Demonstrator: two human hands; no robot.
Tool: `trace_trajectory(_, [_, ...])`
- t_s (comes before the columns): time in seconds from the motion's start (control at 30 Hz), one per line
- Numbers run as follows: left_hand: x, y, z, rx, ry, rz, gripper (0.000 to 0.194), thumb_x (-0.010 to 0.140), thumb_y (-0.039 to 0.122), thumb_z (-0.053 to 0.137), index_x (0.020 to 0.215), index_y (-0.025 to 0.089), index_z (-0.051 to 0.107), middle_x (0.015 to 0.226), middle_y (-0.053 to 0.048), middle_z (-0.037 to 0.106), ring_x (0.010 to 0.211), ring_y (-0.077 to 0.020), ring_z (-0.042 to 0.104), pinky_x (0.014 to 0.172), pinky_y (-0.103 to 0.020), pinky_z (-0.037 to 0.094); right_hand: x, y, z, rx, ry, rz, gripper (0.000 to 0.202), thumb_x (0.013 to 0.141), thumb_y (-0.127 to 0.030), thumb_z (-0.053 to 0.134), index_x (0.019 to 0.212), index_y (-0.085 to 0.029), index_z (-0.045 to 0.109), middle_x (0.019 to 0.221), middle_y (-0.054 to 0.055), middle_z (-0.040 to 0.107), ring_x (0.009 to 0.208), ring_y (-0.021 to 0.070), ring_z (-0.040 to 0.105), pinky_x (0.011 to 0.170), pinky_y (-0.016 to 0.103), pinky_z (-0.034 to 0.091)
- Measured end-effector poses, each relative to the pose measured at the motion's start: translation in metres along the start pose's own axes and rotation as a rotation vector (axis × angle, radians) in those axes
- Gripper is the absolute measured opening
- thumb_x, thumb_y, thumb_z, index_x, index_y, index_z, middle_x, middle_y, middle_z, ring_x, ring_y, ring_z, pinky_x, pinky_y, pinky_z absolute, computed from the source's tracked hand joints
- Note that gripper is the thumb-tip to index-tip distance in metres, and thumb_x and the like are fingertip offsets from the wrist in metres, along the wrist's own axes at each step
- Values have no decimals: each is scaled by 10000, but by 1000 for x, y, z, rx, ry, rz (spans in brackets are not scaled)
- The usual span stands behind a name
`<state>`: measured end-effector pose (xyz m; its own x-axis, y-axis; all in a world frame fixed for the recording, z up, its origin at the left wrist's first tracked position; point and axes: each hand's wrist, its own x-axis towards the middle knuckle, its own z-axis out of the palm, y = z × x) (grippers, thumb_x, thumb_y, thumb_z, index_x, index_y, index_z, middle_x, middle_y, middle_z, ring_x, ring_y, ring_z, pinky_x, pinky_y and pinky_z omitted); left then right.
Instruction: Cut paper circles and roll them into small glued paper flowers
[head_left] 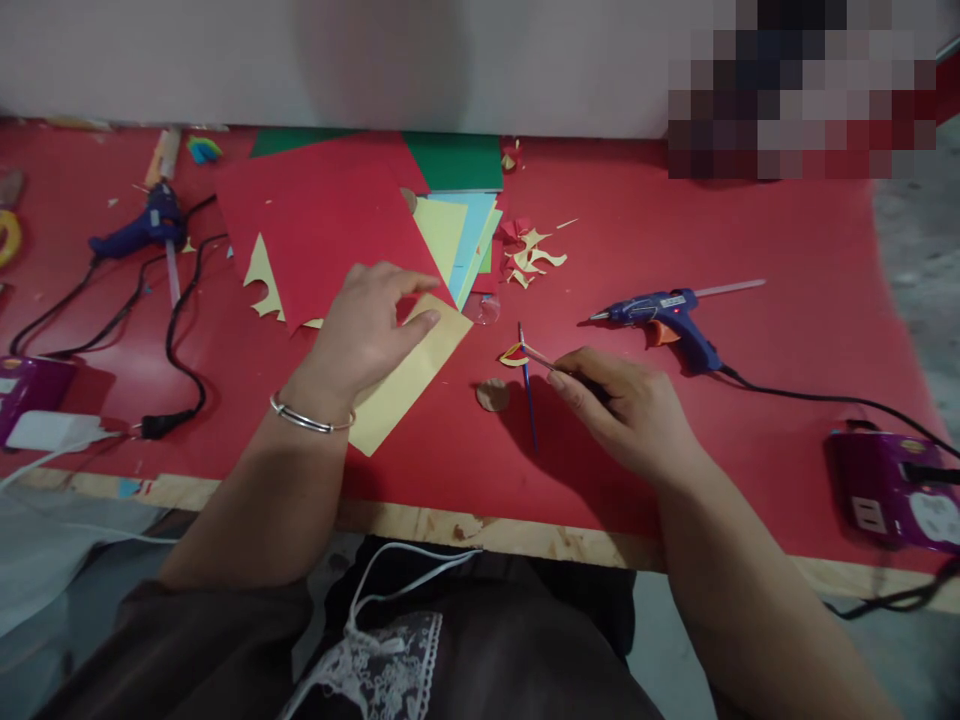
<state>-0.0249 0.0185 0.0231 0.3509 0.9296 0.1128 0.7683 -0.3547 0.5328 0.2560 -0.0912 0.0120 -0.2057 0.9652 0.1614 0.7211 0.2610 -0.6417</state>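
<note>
My left hand (367, 325), a bangle at its wrist, rests over a strip of yellow paper (401, 385) and red sheets. Its thumb and forefinger are apart. On the other side, my right hand (626, 400) is closed round a thin metal tool whose slim tip (538, 358) points left; its kind I cannot make out. That tip meets a small red and yellow paper piece (514, 355) and a thin blue stick (531, 405). Just left of the stick lies a round tan disc (493, 394).
A blue glue gun (667, 315) lies right, corded toward a purple box (896, 485). Another glue gun (146, 225), cables and a white adapter (56, 430) lie left. Red sheets (322, 220) cover coloured paper; yellow scraps (532, 255) lie beside them. The wooden edge (480, 530) runs nearest me.
</note>
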Motion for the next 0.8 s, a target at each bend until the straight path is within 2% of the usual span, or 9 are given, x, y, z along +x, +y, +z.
trace_trajectory(0.07, [-5, 13, 7, 15, 122, 79, 291, 958, 322, 696, 1213, 218, 786, 1164, -103, 720, 1127, -284, 620, 1042, -438, 476, 0, 0, 0, 4, -14, 3, 293, 1078, -450, 522, 965, -233, 683, 812, 37, 725, 661, 168, 625, 622, 294, 443])
trace_trajectory(0.1, [-9, 22, 11, -52, 116, 101, 293, 983, 331, 673, 1229, 220, 786, 1170, -104, 728, 1132, -275, 633, 1029, -418, 491, 0, -1, 1, 4, -22, 2, 293, 1078, -451, 520, 968, -234, 684, 813, 39, 724, 668, 172, 628, 630, 296, 447])
trace_trajectory(0.17, [-15, 37, 18, -301, -40, 107, 279, 1026, 399, 637, 1171, 219, 793, 1121, -84, 760, 1020, -215, 687, 881, -315, 542, -1, 0, 2, -2, -27, -3, 301, 1082, -454, 511, 969, -233, 681, 807, 40, 715, 670, 174, 624, 638, 297, 452])
trace_trajectory(0.27, [-19, 51, 27, -581, -256, 14, 320, 1018, 476, 656, 987, 181, 774, 909, -60, 774, 794, -154, 721, 711, -240, 543, -1, 0, 3, -20, -53, -11, 312, 1087, -455, 501, 957, -231, 675, 791, 34, 694, 650, 166, 606, 628, 291, 444])
trace_trajectory(0.4, [-17, 49, 38, -837, -451, -88, 365, 992, 487, 681, 858, 148, 700, 726, -63, 740, 654, -161, 734, 669, -267, 588, -1, 0, 5, -25, -98, -26, 305, 1081, -444, 506, 946, -225, 671, 804, 40, 700, 663, 171, 620, 626, 293, 443])
trace_trajectory(0.5, [-14, 41, 44, -882, -500, -84, 298, 973, 401, 703, 829, 140, 691, 744, -83, 754, 652, -154, 733, 674, -276, 604, -2, 1, 5, -27, -138, -34, 296, 1084, -429, 500, 953, -222, 665, 830, 43, 702, 684, 174, 625, 634, 294, 438])
trace_trajectory(0.6, [-12, 38, 46, -866, -472, -89, 258, 973, 342, 693, 807, 145, 681, 723, -62, 739, 628, -120, 704, 650, -238, 578, -2, 3, 7, -52, -159, -37, 287, 1073, -455, 528, 972, -220, 659, 857, 43, 707, 682, 173, 613, 634, 291, 420])
trace_trajectory(0.7, [-11, 38, 42, -779, -307, -125, 261, 962, 350, 708, 786, 159, 682, 706, -30, 711, 573, -76, 619, 564, -187, 494, -3, 8, 9, -126, -112, -19, 270, 1057, -449, 547, 965, -223, 661, 850, 44, 711, 682, 182, 613, 619, 292, 394])
trace_trajectory(0.8, [-10, 39, 39, -767, -157, -179, 276, 951, 390, 717, 785, 172, 688, 752, -32, 719, 585, -77, 599, 522, -181, 451, -4, 19, 7, -256, -48, 35, 256, 1045, -436, 552, 968, -224, 674, 878, 59, 721, 717, 202, 637, 592, 295, 352])
